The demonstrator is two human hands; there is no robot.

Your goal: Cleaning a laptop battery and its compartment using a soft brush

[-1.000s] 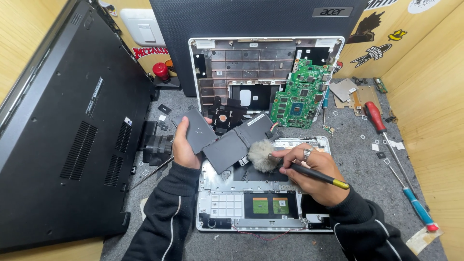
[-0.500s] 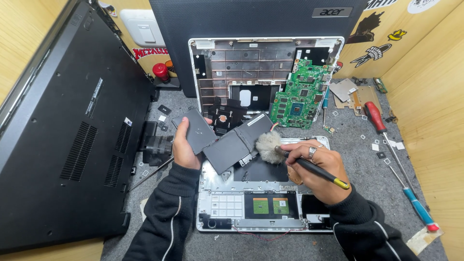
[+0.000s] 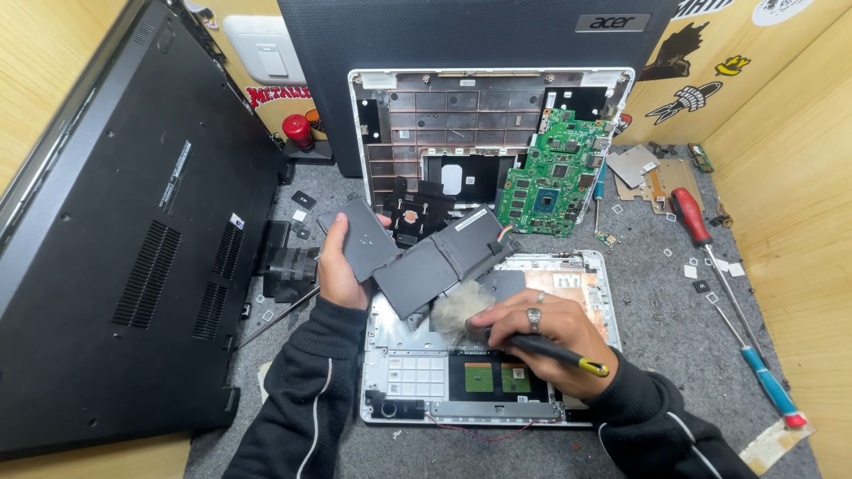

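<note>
Head view: in the middle of the frame the left hand (image 3: 337, 266) is lifting the dark battery pack (image 3: 417, 257), fingers wrapped around its left cell, clearing the open white laptop shell (image 3: 390, 372) beneath so the right hand (image 3: 541, 328), fingers closed on a brush (image 3: 497, 324), is sweeping dust there.

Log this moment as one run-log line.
left hand: lifts grey battery pack | right hand: brush on open laptop base | green board behind
</note>
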